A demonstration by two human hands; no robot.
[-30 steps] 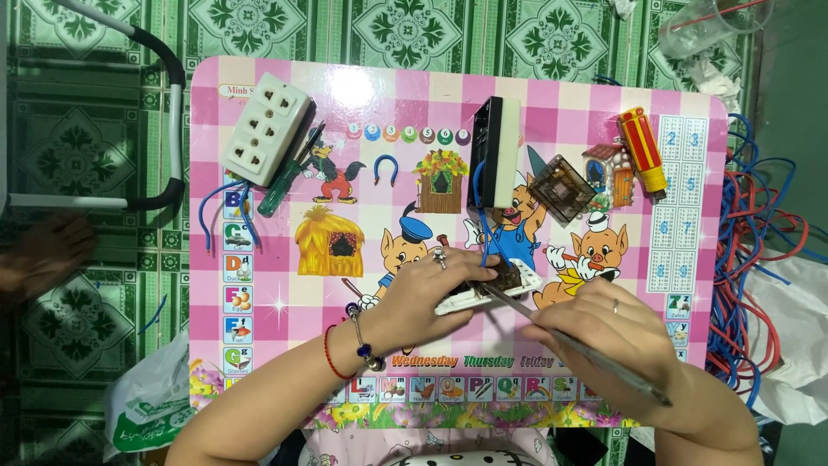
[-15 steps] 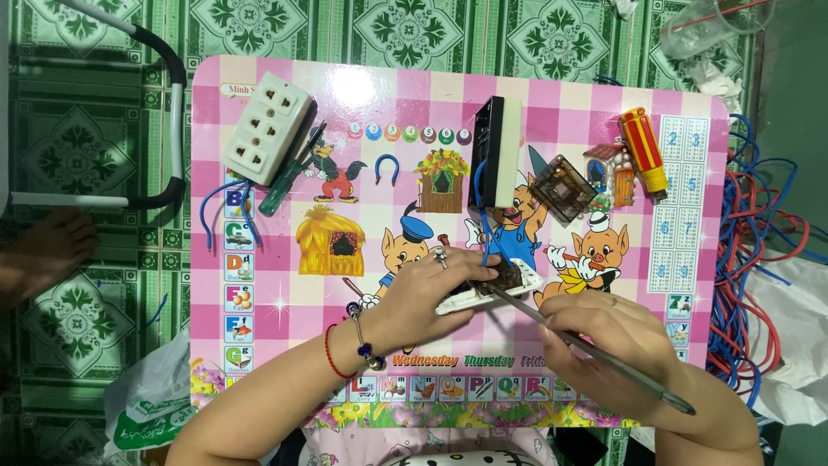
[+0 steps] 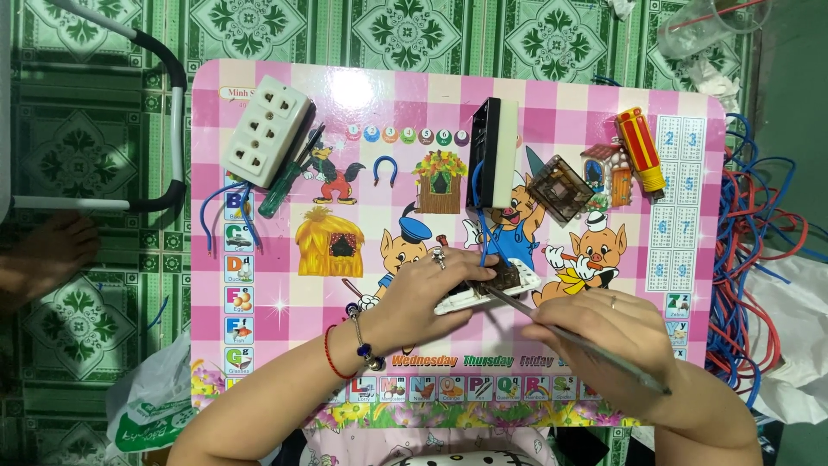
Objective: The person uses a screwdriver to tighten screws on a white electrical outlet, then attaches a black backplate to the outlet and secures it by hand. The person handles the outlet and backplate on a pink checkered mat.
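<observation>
left hand pins the socket, right hand works a thin tool into it

left hand (image 3: pixel 431 289) is clamped down over a small white socket (image 3: pixel 492 289), fingers curled over its top so it sits flat on the pink table (image 3: pixel 285 345) and can't skid around. looks like the open back is facing up, dark insides showing, which would be why it's held that way round. right hand (image 3: pixel 604 332) is closed around a thin grey tool (image 3: pixel 569 336), held low and slanted like a pen, with the tip landing right on the socket's dark middle. can't tell if it's a screwdriver or a probe, the tip is too small to make out.

a blue wire (image 3: pixel 479 216) runs from the socket up toward the black-and-cream block (image 3: pixel 493 154) standing near the middle of the table, well clear of the hands.

rest of the stuff is parked along the far edge, out of the work zone:
- one white power strip (image 3: pixel 263 129) at the far left corner, with one green screwdriver (image 3: pixel 289 173) lying against it
- one short blue wire bent into a u (image 3: pixel 385 173)
- one clear brown part (image 3: pixel 561 185), just beside the block
- one red and yellow screwdriver (image 3: pixel 640 148) on the right

so three screwdriver-ish tools if you count the one in hand. off the right edge there's a tangle of red and blue wires (image 3: pixel 750 259) on the floor, too many to count.
</observation>
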